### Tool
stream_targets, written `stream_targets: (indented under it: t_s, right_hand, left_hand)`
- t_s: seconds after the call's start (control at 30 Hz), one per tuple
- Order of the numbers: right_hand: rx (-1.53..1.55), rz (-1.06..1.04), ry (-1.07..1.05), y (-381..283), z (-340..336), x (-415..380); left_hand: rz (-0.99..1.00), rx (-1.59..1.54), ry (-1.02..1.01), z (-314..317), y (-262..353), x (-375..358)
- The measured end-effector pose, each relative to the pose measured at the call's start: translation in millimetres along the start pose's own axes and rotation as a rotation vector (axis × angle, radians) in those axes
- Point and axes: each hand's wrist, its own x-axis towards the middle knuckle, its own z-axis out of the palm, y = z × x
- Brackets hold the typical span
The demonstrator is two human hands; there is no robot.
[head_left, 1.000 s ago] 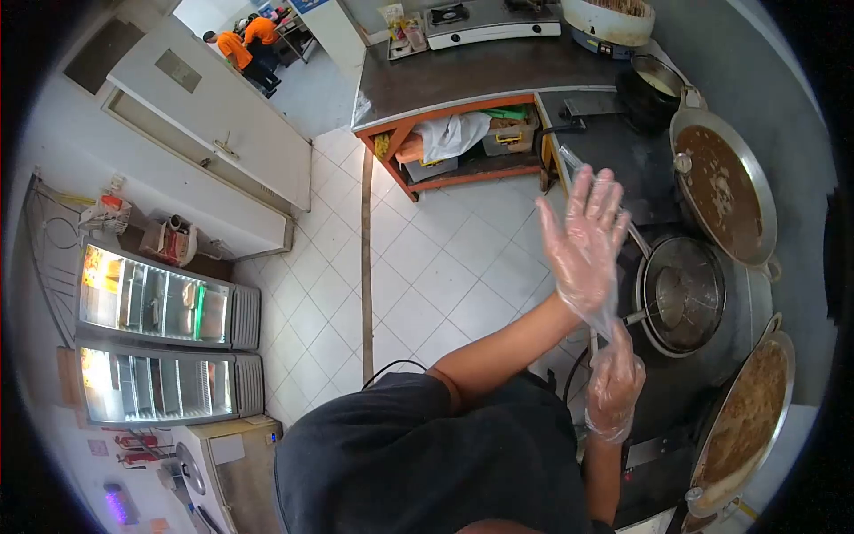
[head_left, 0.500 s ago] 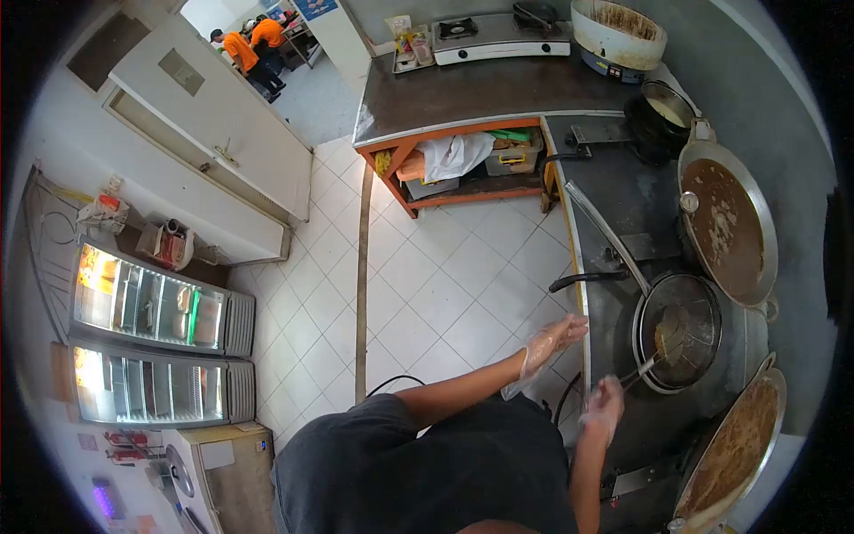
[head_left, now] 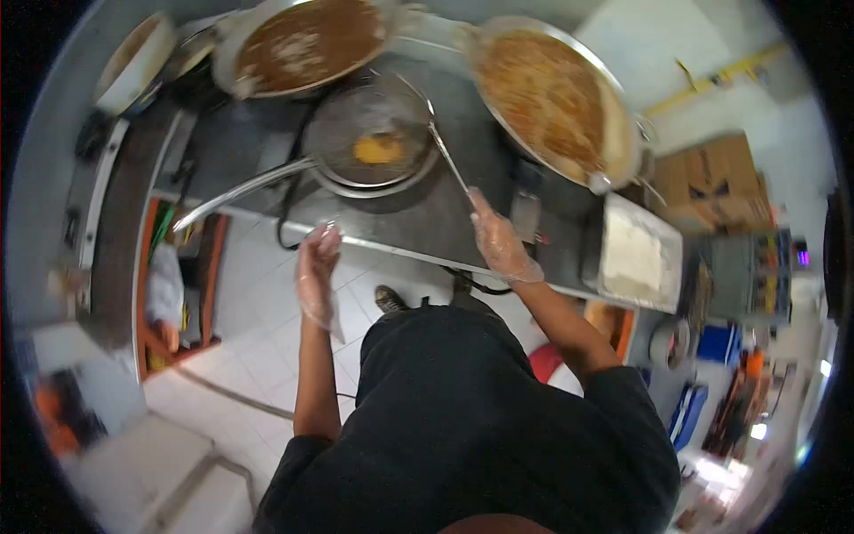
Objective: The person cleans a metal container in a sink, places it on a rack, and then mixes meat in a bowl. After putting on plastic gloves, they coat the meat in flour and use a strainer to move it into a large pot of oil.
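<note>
My right hand [head_left: 500, 238], in a clear plastic glove, is closed around the handle of a long metal skimmer [head_left: 452, 160]. The skimmer reaches over a round mesh strainer [head_left: 334, 133], and its far end is blurred. Golden-brown food [head_left: 380, 149] lies in the middle of the mesh. Under the strainer sits a metal bowl or pan [head_left: 378, 190], mostly hidden. The strainer's long handle [head_left: 245, 189] points left past the counter edge. My left hand [head_left: 318, 267], also gloved, is by the counter edge below the strainer, fingers loosely extended and nothing visibly held.
A wok of dark brown oil [head_left: 311, 40] stands behind the strainer. Another wok of bubbling oil [head_left: 547, 98] is to the right. Beyond it are a tray of white powder [head_left: 636, 258] and a cardboard box [head_left: 712, 182]. A shelf [head_left: 182, 285] sits below the counter at left.
My view has swung right to face the counter, bringing the powder tray and box into sight. The right hand still grips the skimmer; the left stays empty near the counter edge.
</note>
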Motion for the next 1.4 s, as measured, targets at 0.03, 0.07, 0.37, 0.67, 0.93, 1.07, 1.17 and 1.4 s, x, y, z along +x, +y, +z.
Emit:
stream_targets:
  t_s: [0.03, 0.07, 0.37, 0.67, 0.93, 1.07, 1.17, 1.4]
  right_hand:
    - [0.079, 0.033, 0.065, -5, -19, -17]
    - [0.160, 0.048, 0.127, -21, -44, -31]
    - [-0.314, 0.076, 0.291, 157, -284, -34]
    - [-0.176, 0.689, -0.169, 228, -370, 11]
    - [0.616, 0.946, -0.320, 226, -356, 47]
    - [0.843, 0.955, -0.128, 253, -308, 69]
    - [0.865, 0.972, -0.153, 246, -315, 68]
    - [1.043, 0.920, -0.010, 240, -269, 104]
  left_hand:
    - [-0.018, -0.007, -0.006, 10, -2, -1]
    - [-0.027, -0.017, 0.000, 18, -5, -2]
    - [-0.071, 0.036, -0.080, 89, -40, -3]
    - [-0.050, 0.057, -0.027, 110, -57, -8]
    - [-0.071, 0.016, 0.063, 118, -69, -21]
    - [-0.052, 0.032, 0.051, 125, -64, -28]
    - [-0.032, 0.056, 0.042, 115, -62, -27]
    - [-0.034, 0.044, 0.093, 112, -54, -27]
